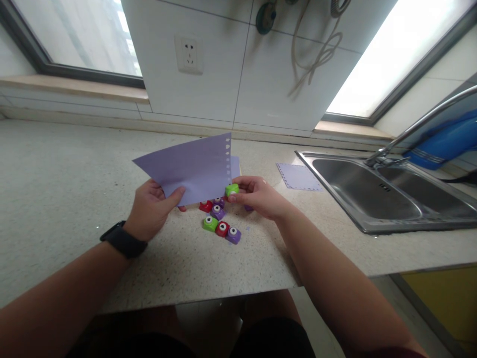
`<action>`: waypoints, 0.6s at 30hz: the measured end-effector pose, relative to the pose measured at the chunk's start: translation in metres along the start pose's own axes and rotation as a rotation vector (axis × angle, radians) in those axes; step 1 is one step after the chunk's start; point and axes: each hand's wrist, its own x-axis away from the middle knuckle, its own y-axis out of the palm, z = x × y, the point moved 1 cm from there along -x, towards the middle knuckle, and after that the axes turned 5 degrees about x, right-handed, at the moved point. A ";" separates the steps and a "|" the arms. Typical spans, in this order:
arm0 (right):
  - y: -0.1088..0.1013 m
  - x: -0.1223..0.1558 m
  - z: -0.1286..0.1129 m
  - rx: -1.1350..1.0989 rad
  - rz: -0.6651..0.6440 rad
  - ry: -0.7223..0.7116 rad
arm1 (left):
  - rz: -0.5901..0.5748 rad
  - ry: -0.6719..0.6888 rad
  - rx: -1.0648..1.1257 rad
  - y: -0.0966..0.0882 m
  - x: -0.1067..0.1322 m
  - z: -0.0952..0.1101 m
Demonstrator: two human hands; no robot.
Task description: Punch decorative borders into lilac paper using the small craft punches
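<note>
My left hand [152, 206] grips a sheet of purple paper [194, 166] by its lower left part, thumb on top, holding it tilted above the counter. A row of small punched shapes runs down the paper's right edge. Between the thumb and fingers of my right hand [257, 196] is a green craft punch [231, 189], at the paper's lower right corner. Below the sheet lie several more punches: a green one [210, 223], a red one [222, 228] and a purple one [234, 235] in front, others partly hidden by the paper.
A second purple sheet [299, 177] with punched edges lies on the speckled counter [167, 278], left of a steel double sink [361, 194] with a faucet [421, 124]. More paper [235, 166] shows behind the held sheet. A wall socket [189, 53] and a looped cord [320, 57] are above.
</note>
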 end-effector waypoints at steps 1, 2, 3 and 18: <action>0.000 0.000 -0.001 -0.007 -0.007 -0.001 | -0.002 0.005 0.000 0.000 0.000 -0.001; 0.001 0.000 -0.001 -0.012 -0.014 0.000 | -0.003 0.010 -0.004 -0.001 0.000 -0.001; 0.001 0.001 -0.002 -0.011 -0.020 0.002 | -0.002 0.018 -0.012 -0.001 0.000 -0.001; 0.002 0.004 -0.006 0.012 -0.042 0.028 | 0.009 0.023 -0.036 0.000 0.002 0.003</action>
